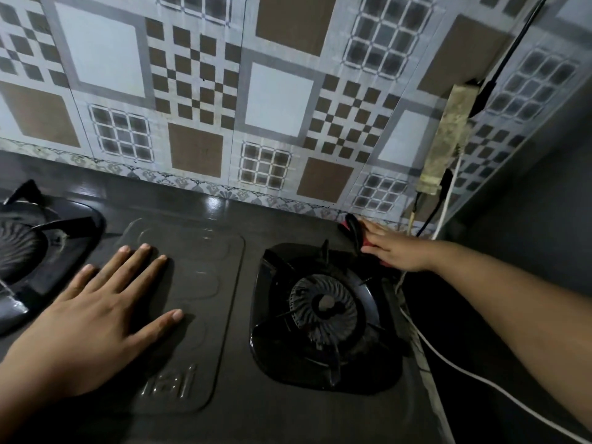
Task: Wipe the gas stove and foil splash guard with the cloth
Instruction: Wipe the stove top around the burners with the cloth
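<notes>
The right hand (392,251) reaches to the far right corner of the stove (230,363) and presses a cloth (354,227) down with fingers laid out fairly straight — the cloth is dark with a red edge, bunched under the fingers and poking out past them toward the wall. It lies on the stove top just behind the right burner (323,310), close to the foot of the splash guard (198,91); whether it touches the guard cannot be told. The right forearm runs in from the lower right edge of the view.

The left hand (105,312) lies flat on the raised middle panel (192,299) of the stove, fingers spread and straight, thumb out to the right, grasping nothing. It sits between the two burners, nearer the left burner (19,251), of which only part shows at the left edge.

The right burner has a ribbed round cap in the middle and a black pan support (326,251) with prongs around it, set in a glossy black tray. The stove top is dark and shiny, with a bright glint near its back edge.

The splash guard stands behind the stove and wraps round on the right — its pattern is squares of white, brown, checks and grids, with a floral strip along the bottom. In the right corner a grimy power strip (448,139) hangs upright against it. A black cable (512,49) runs up from it, and a white cable (480,376) trails down past the stove's right side.
</notes>
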